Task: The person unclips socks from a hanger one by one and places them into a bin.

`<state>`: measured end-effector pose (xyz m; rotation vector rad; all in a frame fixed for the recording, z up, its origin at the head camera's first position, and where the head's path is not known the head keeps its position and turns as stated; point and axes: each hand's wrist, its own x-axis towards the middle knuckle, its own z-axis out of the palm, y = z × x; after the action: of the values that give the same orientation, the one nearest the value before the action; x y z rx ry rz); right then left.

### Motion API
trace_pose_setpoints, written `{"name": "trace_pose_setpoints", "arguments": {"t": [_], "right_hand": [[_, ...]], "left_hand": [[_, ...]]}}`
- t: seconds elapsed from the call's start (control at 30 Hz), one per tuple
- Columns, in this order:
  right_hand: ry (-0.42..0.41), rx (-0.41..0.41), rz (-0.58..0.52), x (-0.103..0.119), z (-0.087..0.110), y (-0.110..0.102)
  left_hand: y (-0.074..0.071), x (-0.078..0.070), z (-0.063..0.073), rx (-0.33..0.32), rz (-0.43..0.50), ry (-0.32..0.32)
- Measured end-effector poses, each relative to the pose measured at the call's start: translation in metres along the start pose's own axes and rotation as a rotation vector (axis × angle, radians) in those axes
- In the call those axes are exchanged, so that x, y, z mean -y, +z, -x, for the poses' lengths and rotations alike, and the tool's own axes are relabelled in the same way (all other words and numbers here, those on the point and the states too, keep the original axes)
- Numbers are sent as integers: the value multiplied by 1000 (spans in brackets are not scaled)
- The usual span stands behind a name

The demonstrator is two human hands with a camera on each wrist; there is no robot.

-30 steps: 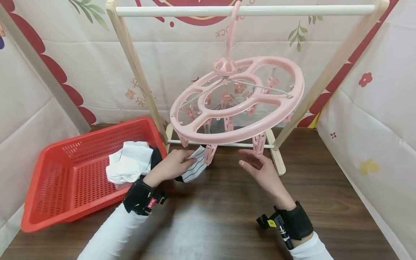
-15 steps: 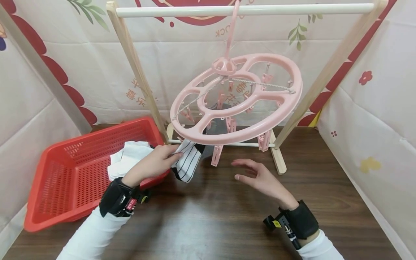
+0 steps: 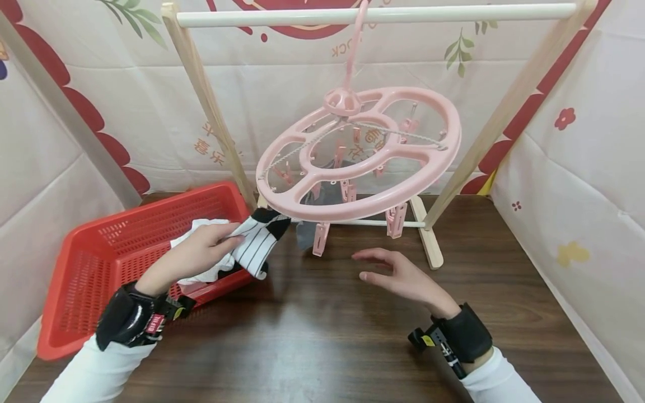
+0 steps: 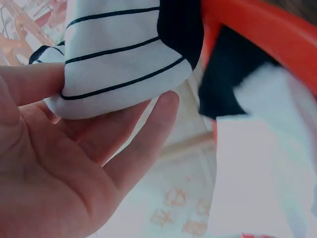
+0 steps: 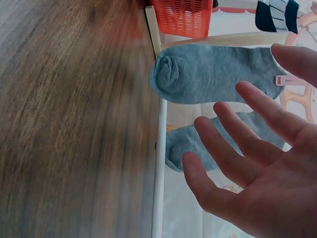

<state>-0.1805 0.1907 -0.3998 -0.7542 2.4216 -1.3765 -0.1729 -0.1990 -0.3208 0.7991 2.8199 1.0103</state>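
Note:
My left hand (image 3: 199, 252) pinches a white sock with black stripes and black patches (image 3: 257, 238) over the right end of the red basket. In the left wrist view the striped sock (image 4: 124, 54) lies between thumb and fingers. My right hand (image 3: 400, 277) is held above the table with its fingers apart, holding nothing. A pink round clip hanger (image 3: 360, 210) hangs tilted above both hands. Two grey socks hang under it; in the right wrist view one grey sock (image 5: 213, 74) has a pink clip (image 5: 290, 80) at its end, and the other grey sock (image 5: 198, 139) hangs beside it.
The red basket (image 3: 75, 263) at the left holds folded white cloth (image 4: 252, 168) and a black piece (image 4: 233, 69). A wooden stand with a white bar (image 3: 282, 18) carries the hanger. Several pink clips (image 3: 395, 221) dangle below the ring. Printed cloth walls surround the brown table (image 3: 322, 347).
My left hand has drawn the striped sock left and away from the hanger, to the basket's edge. My right hand has dropped slightly away from a clip. The hanger has swayed a little.

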Motion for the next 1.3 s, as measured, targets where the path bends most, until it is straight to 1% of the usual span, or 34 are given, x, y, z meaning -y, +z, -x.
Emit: {"name": "trace_pose_setpoints", "arguments": {"t": [0.13, 0.23, 0.3, 0.37, 0.5, 0.63, 0.77, 0.87, 1.0, 1.07, 1.13, 1.3], "right_hand": [[-49, 2, 20, 2, -4, 0], [-69, 1, 34, 4, -7, 0], [-64, 2, 35, 6, -8, 0], [-51, 3, 36, 7, -8, 0], [-17, 12, 26, 8, -7, -1], [5, 11, 44, 9, -5, -3], [2, 6, 57, 8, -3, -4], [-2, 10, 51, 8, -1, -5], [7, 12, 58, 6, 1, -5], [9, 12, 61, 5, 2, -5], [10, 14, 62, 5, 4, -6], [20, 30, 48, 2, 8, -8]], "left_hand": [[-7, 9, 11, 0, -9, -57], [-12, 18, 17, -6, -38, -74], [-16, 24, 19, -11, -61, -80], [-20, 30, 21, -18, -84, -81], [-31, 42, 21, -7, -97, -119], [-41, 53, 20, 9, -102, -180], [-50, 64, 22, 21, -116, -238], [-55, 70, 23, 20, -125, -286], [-61, 70, 26, -13, -125, -355], [-64, 68, 27, -36, -124, -371], [-66, 66, 28, -59, -124, -376], [-69, 60, 28, -79, -111, -380]]}}
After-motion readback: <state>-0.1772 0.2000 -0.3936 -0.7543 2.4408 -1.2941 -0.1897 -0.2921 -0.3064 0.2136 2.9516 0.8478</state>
